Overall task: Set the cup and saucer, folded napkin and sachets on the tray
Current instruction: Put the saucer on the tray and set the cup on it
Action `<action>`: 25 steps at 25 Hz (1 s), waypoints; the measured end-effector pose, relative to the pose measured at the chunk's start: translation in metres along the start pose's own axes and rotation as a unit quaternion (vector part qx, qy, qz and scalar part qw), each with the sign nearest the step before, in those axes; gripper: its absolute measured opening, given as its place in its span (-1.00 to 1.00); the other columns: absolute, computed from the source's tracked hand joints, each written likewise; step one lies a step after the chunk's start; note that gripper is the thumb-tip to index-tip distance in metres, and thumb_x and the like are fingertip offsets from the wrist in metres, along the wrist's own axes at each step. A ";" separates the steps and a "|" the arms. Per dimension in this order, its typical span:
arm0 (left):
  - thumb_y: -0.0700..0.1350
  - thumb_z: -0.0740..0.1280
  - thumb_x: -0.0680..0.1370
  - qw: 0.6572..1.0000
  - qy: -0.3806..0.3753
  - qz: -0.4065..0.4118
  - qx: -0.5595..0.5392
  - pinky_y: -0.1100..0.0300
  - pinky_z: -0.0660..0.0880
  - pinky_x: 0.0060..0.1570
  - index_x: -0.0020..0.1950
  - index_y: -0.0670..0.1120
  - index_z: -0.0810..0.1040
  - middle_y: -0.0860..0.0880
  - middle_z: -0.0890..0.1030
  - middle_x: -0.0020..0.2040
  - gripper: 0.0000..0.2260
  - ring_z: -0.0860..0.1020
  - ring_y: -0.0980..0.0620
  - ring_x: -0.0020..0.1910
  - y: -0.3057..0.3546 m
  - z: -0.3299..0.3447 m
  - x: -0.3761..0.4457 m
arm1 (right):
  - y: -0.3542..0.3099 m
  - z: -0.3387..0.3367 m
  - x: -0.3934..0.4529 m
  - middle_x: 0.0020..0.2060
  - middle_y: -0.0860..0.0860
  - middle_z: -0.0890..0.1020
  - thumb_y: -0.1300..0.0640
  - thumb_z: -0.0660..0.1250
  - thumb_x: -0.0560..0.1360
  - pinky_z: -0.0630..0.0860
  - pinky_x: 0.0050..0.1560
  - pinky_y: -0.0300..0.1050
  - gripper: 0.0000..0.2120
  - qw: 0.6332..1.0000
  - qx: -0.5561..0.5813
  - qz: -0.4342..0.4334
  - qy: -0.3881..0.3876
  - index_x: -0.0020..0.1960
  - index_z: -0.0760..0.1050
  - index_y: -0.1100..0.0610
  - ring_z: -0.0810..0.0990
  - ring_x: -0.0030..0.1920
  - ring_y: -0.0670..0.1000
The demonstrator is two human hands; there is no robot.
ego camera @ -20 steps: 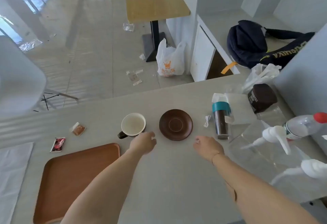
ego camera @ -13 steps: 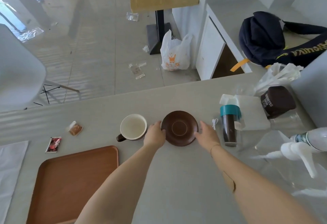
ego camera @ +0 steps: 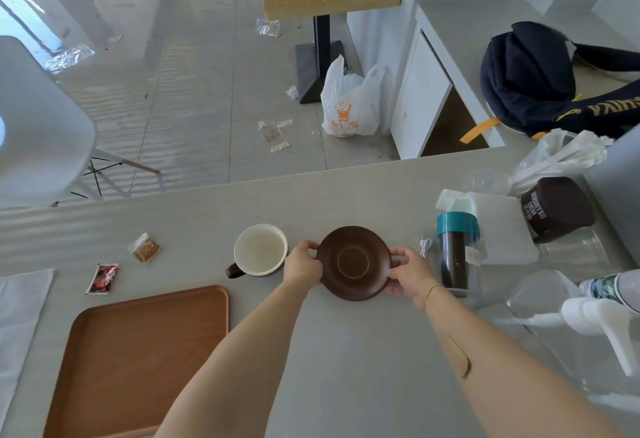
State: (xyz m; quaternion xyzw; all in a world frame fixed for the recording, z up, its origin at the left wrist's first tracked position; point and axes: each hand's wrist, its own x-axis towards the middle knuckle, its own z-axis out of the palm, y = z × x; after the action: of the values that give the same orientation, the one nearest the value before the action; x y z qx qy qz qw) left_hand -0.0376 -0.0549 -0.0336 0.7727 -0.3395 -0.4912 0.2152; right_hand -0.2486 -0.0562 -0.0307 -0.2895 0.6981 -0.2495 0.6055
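Wooden tray (ego camera: pixel 138 351) nearest you, bare. Your L hand (ego camera: pixel 303 266) & R hand (ego camera: pixel 407 276) pinch opposite rims of the brown saucer (ego camera: pixel 353 262), fingers curled on it. Cup (ego camera: pixel 260 250) just left; two sachets (ego camera: pixel 102 278) farther left.

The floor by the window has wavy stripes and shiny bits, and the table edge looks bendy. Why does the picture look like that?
Head view: daylight from the windows glares off the floor, leaving bright rippled bands; the wide-angle lens bows the counter edge; the saucer in both hands looks sharp, while the spray bottles at the right edge are smeared and washed out.
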 end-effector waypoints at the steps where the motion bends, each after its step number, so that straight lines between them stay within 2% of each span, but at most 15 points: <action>1: -0.35 0.26 0.43 0.999 -0.007 -0.015 -0.028 -0.09 0.67 -0.21 0.09 -0.04 0.54 -0.15 0.63 -0.15 -0.69 0.66 -0.17 -0.17 0.000 -0.001 -0.006 | 0.001 -0.001 -0.006 0.00 0.15 0.57 0.48 0.27 0.47 0.59 -0.10 0.13 -0.64 1.000 0.015 0.005 -0.008 0.20 0.44 0.18 0.56 -0.06 0.14; 4: -0.40 0.21 0.44 0.994 -0.023 -0.052 -0.089 -0.04 0.67 -0.22 0.00 0.00 0.54 -0.17 0.63 -0.13 -0.66 0.67 -0.19 -0.05 -0.004 -0.011 -0.028 | 0.003 -0.004 -0.030 -0.04 0.15 0.57 0.49 0.26 0.45 0.55 -0.23 0.00 -0.61 0.998 0.052 0.009 -0.031 0.18 0.42 0.16 0.55 -0.17 0.09; 8: -0.41 0.22 0.44 0.987 -0.052 -0.076 -0.131 0.15 0.60 -0.36 0.03 -0.03 0.54 -0.13 0.64 -0.26 -0.67 0.62 -0.02 -0.34 -0.019 -0.032 -0.063 | 0.015 -0.005 -0.062 -0.12 0.12 0.59 0.47 0.32 0.42 0.55 -0.23 -0.02 -0.61 0.996 0.060 0.008 -0.064 0.17 0.44 0.15 0.57 -0.28 0.07; 10: -0.40 0.25 0.44 0.986 -0.058 -0.078 -0.137 0.19 0.59 -0.40 0.05 -0.04 0.54 -0.10 0.64 -0.31 -0.68 0.60 0.04 -0.41 -0.028 -0.045 -0.081 | 0.023 0.000 -0.079 -0.13 0.12 0.59 0.45 0.32 0.43 0.56 -0.22 -0.03 -0.63 0.995 0.062 0.000 -0.077 0.17 0.45 0.16 0.57 -0.30 0.06; 14: -0.39 0.26 0.46 0.983 -0.081 -0.080 -0.143 0.11 0.63 -0.25 0.11 -0.09 0.51 -0.10 0.67 -0.24 -0.70 0.64 0.00 -0.33 -0.058 -0.076 -0.109 | 0.041 0.019 -0.110 -0.12 0.11 0.60 0.43 0.33 0.43 0.59 -0.26 -0.07 -0.65 0.991 0.061 -0.011 -0.118 0.16 0.46 0.17 0.60 -0.29 0.05; 19: -0.42 0.28 0.48 0.980 -0.068 -0.073 -0.173 0.06 0.63 -0.22 0.13 -0.18 0.50 -0.18 0.60 -0.04 -0.73 0.63 -0.08 -0.23 -0.112 -0.124 -0.132 | 0.057 0.062 -0.140 -0.14 0.11 0.62 0.43 0.33 0.42 0.62 -0.23 -0.05 -0.64 0.986 0.024 -0.015 -0.164 0.16 0.47 0.14 0.62 -0.27 0.04; 22: -0.44 0.28 0.49 0.978 -0.046 -0.080 -0.189 0.05 0.64 -0.22 0.09 -0.18 0.51 -0.17 0.59 -0.03 -0.75 0.64 -0.09 -0.18 -0.144 -0.156 -0.135 | 0.061 0.100 -0.154 -0.13 0.12 0.62 0.43 0.32 0.42 0.63 -0.22 -0.05 -0.63 0.983 0.006 -0.013 -0.180 0.16 0.48 0.14 0.63 -0.25 0.05; 25: -0.45 0.29 0.49 0.976 -0.034 -0.088 -0.197 -0.03 0.66 -0.11 0.06 -0.17 0.51 -0.17 0.61 -0.01 -0.76 0.67 -0.11 -0.14 -0.169 -0.192 -0.131 | 0.064 0.143 -0.163 -0.11 0.14 0.63 0.42 0.33 0.43 0.65 -0.19 -0.03 -0.64 0.983 -0.006 -0.009 -0.184 0.16 0.48 0.14 0.64 -0.22 0.07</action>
State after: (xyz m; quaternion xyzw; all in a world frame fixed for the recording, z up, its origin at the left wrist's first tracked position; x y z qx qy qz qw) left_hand 0.1519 0.1560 0.0155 0.7247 -0.1735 -0.5916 0.3077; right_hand -0.0977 0.1049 0.0184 -0.3402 0.5737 -0.1934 0.7196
